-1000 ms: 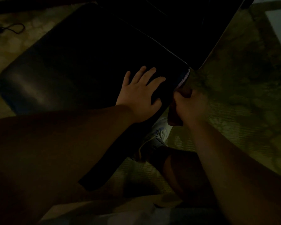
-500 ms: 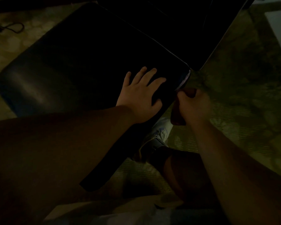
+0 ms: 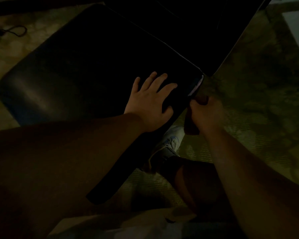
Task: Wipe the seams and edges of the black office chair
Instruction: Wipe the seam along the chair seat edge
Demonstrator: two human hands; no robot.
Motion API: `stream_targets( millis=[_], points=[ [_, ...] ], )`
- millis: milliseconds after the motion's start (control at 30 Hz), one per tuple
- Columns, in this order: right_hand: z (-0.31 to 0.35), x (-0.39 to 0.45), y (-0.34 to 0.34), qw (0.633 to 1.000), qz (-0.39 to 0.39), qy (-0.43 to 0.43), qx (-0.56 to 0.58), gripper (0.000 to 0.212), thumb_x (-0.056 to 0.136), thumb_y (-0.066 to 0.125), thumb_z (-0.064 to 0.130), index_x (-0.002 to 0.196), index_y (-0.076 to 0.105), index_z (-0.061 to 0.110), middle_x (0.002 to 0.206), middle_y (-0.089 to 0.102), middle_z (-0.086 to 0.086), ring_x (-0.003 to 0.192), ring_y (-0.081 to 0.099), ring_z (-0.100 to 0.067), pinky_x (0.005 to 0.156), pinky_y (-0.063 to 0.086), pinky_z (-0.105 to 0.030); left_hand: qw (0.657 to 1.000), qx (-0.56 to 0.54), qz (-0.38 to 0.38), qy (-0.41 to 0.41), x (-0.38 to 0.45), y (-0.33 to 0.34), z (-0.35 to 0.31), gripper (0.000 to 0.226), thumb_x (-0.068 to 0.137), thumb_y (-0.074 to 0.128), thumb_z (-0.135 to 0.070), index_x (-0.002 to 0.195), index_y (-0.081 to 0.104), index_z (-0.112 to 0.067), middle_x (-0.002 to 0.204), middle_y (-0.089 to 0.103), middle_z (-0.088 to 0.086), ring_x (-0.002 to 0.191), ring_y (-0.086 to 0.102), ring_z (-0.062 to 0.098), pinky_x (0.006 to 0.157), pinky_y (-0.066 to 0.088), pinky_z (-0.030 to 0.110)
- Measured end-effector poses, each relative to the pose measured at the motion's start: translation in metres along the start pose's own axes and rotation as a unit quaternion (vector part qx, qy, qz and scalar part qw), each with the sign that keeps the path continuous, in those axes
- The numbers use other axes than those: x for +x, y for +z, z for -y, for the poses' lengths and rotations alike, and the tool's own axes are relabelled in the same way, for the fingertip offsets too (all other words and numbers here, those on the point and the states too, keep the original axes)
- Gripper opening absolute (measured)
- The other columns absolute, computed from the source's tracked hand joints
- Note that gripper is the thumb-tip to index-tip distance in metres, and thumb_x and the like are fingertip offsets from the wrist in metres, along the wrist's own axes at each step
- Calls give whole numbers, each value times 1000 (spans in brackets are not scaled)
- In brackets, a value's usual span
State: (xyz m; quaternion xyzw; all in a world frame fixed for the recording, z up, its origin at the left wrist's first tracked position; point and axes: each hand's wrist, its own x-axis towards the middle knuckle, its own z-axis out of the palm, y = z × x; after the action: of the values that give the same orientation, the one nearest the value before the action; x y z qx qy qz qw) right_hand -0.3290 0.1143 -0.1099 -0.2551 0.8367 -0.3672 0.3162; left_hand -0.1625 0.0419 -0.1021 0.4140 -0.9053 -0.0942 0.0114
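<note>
Black office chair seat [image 3: 93, 66] takes up most of the shot, really dim in here. Left hand [image 3: 152, 102] lies flat on the cushion near its right edge, fingers spread and straight, holding nothing. Right hand [image 3: 205, 112] is curled around a dark cloth [image 3: 191, 125] right at the seat's side edge, by the back corner. The seat's long axis runs diagonally, lower left to upper right, backrest [image 3: 205, 31] at top. Patterned rug [image 3: 266, 100] underneath, pale shoe [image 3: 173, 140] below the seat edge.

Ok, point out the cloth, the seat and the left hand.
cloth [image 3: 191, 125]: head view, its hanging lower end.
seat [image 3: 86, 69]: head view, middle of the cushion top.
left hand [image 3: 149, 102]: head view, back of the hand.
</note>
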Motion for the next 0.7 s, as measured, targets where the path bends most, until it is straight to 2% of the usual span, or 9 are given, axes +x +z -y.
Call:
stream_targets(
  millis=[100,200,300,433,500,633,700],
  points=[
    [-1,1,-4,1000,-11,1,2,16,89,63,25,91,62,9,76,54,5,68,51,-9,48,31,-20,1000,-5,-4,-1,0,1,-1,68,91,36,-57,155,22,-41,168,13,-3,156,2,25,123,1,59],
    [8,-1,-3,999,11,-40,18,15,90,65,31,95,62,18,78,55,11,66,49,1,48,34,-13,1000,2,1,-2,1,1,-1,70,89,34,-58,156,21,-42,169,12,-4,156,2,25,123,2,59],
    [7,-2,0,999,13,-30,10,19,89,66,32,99,65,16,82,58,7,73,54,-7,52,35,-18,1000,-1,1,-2,0,1,-1,70,89,34,-58,155,22,-41,168,13,-3,156,3,25,123,3,60],
    [3,2,-2,1000,-20,-11,-1,25,89,65,29,99,65,5,93,64,-6,87,61,-21,67,40,-24,1000,0,-5,-2,1,0,0,68,91,38,-57,155,23,-41,168,15,-3,156,5,25,123,3,58],
    [2,2,-4,999,-31,-14,15,25,88,65,30,98,65,6,95,65,-6,87,61,-20,65,39,-23,1000,-1,-3,-1,0,0,0,67,92,39,-57,155,22,-41,168,15,-3,156,5,25,123,2,58],
    [7,2,-2,999,-7,-18,29,17,89,66,33,95,61,18,82,57,8,69,53,-2,52,35,-18,1000,-1,5,-3,0,0,0,69,91,37,-58,156,20,-42,168,14,-3,156,5,25,123,2,59],
    [2,4,-1,1000,-10,1,7,21,89,66,30,96,62,11,86,59,0,77,59,-13,58,39,-21,1000,-6,7,-4,0,-1,0,69,90,37,-58,155,21,-42,168,15,-3,156,6,25,123,2,59]
  ],
)
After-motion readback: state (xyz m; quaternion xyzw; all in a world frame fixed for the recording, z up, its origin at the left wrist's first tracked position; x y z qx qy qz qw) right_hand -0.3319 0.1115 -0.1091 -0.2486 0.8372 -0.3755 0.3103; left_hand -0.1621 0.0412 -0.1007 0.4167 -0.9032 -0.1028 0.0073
